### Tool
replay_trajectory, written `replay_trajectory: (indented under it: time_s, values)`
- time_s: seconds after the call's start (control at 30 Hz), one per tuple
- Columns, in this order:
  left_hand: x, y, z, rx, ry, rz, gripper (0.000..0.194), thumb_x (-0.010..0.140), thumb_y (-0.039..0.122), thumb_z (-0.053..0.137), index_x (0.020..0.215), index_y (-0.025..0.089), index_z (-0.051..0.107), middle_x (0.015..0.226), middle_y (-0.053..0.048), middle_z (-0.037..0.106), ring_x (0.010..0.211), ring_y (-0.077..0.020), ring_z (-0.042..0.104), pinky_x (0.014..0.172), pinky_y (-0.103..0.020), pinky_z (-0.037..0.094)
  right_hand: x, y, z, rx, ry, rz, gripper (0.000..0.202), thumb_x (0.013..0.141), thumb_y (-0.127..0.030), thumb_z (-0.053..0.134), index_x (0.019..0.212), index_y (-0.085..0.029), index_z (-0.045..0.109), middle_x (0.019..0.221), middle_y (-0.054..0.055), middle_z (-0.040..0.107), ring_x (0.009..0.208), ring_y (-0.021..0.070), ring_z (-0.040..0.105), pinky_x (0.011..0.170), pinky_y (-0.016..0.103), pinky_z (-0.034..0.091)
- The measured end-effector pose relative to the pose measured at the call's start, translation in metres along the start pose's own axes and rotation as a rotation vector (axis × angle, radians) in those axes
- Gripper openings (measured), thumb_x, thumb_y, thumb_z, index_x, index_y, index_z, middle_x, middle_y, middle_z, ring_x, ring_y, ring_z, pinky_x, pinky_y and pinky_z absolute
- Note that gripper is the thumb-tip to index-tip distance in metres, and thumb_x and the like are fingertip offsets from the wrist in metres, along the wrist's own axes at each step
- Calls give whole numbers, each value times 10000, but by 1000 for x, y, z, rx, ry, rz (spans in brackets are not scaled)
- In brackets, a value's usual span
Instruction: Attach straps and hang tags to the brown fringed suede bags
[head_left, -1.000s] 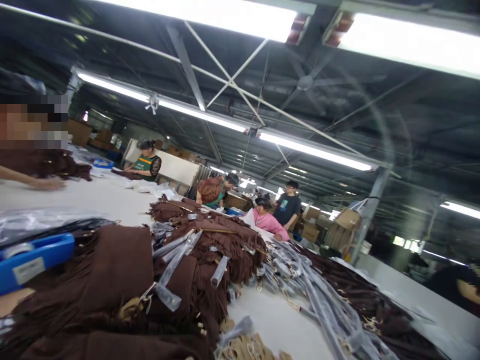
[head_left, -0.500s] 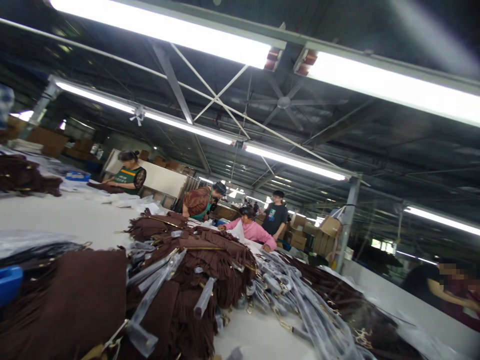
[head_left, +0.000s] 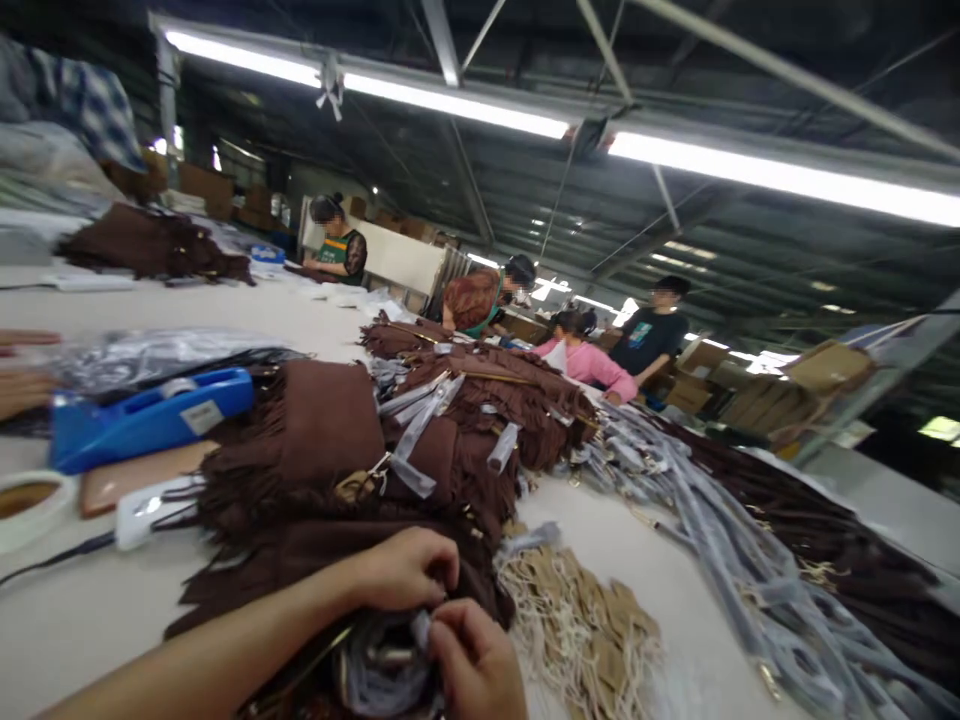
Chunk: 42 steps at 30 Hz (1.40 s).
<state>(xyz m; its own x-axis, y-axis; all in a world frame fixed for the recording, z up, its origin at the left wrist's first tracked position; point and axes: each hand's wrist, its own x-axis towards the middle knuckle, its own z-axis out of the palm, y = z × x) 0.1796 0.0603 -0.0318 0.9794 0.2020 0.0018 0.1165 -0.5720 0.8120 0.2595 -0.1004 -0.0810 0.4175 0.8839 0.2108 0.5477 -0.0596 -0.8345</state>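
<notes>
A coiled strap in clear wrap (head_left: 386,672) is lying at the near edge of the view, low and just left of centre, on dark brown fabric. It is curling round on itself, so I'm making out no clear long axis; its free end is poking upward between the two hands. The right hand (head_left: 480,655) is pinching that end between thumb and fingertips, its fingers pointing up and left. The left hand (head_left: 409,570) is reaching in from the left, curling its fingers down beside the same end; whether it is gripping anything, I can't tell. Beside the coil, a gold zipper (head_left: 304,672) is slanting from lower left to upper right.

Just right of the hands, tan tags with white strings (head_left: 600,620) are lying heaped. Farther right, wrapped straps (head_left: 697,515) are stretching away in a long diagonal. Beyond the hands, fringed brown bags (head_left: 330,415) are piling up, and left of them a blue tape dispenser (head_left: 150,420) is standing near a roll of tape (head_left: 52,522). Across the white table (head_left: 97,620), a person in pink (head_left: 592,365) is leaning over, while one in a dark shirt (head_left: 649,335) is standing behind.
</notes>
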Motion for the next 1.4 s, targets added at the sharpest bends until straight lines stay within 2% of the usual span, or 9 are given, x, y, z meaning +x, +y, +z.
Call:
replay_trajectory:
  time_s: [0.13, 0.27, 0.47, 0.6, 0.77, 0.93, 1.07, 1.27, 1.4]
  values:
    - [4, -4, -3, -45, -22, 17, 247, 627, 37, 604, 820, 180, 661, 742, 55, 615, 726, -128, 545, 627, -186, 395, 0, 12, 6, 287, 79, 180, 196, 851, -385, 604, 836, -190, 611, 638, -10, 634, 582, 164, 553, 522, 231, 402]
    - [4, -3, -4, -67, -36, 34, 246, 624, 49, 597, 833, 171, 642, 748, 48, 605, 709, -126, 538, 614, -184, 408, -1, 5, 3, 296, 87, 225, 196, 836, -384, 607, 832, -189, 631, 622, -13, 610, 562, 158, 516, 504, 228, 351]
    - [6, -5, -4, -100, -29, -3, 242, 612, 54, 575, 824, 161, 620, 726, 48, 571, 693, -123, 521, 591, -182, 398, -3, -2, 0, 229, 132, 239, 174, 801, -341, 606, 705, -196, 620, 587, -9, 592, 564, 171, 537, 506, 233, 363]
    - [7, -5, -5, -103, -15, -24, 231, 612, 62, 575, 816, 167, 608, 722, 50, 571, 691, -124, 524, 594, -186, 396, -2, -1, -3, 219, 107, 239, 140, 797, -308, 611, 708, -200, 614, 578, -12, 593, 540, 168, 539, 485, 229, 371]
    - [7, -5, -4, -116, 3, -31, 249, 589, 48, 566, 803, 169, 602, 701, 56, 565, 672, -120, 520, 576, -179, 392, -2, -4, -1, 214, 209, 247, 157, 766, -320, 619, 664, -211, 571, 536, -30, 548, 498, 156, 498, 457, 225, 342]
    - [7, -6, -2, -141, 31, -37, 253, 594, 50, 575, 824, 152, 608, 686, 51, 568, 658, -120, 537, 559, -176, 393, -1, -6, 1, 222, 189, 247, 184, 785, -356, 598, 678, -211, 564, 561, -24, 548, 527, 163, 508, 475, 231, 353]
    - [6, -5, -3, -132, 4, -28, 287, 608, 81, 585, 876, 141, 666, 695, 38, 616, 652, -132, 560, 565, -185, 418, -1, -4, 3, 219, 171, 244, 194, 809, -374, 577, 707, -210, 554, 588, -25, 538, 542, 164, 501, 490, 237, 369]
    - [5, -2, -6, -69, -87, -29, 463, 587, 18, 442, 905, 133, 758, 687, 6, 709, 634, -145, 633, 567, -185, 461, 0, 2, 4, 183, 169, 198, 178, 829, -355, 566, 728, -208, 562, 602, -23, 548, 564, 167, 504, 513, 242, 359]
    - [5, 2, -5, 34, -81, -38, 431, 635, 2, 483, 934, 125, 768, 782, -23, 756, 710, -151, 681, 604, -168, 489, 0, 4, 5, 205, 152, 192, 178, 836, -360, 560, 750, -204, 560, 603, -15, 568, 569, 170, 510, 513, 242, 355]
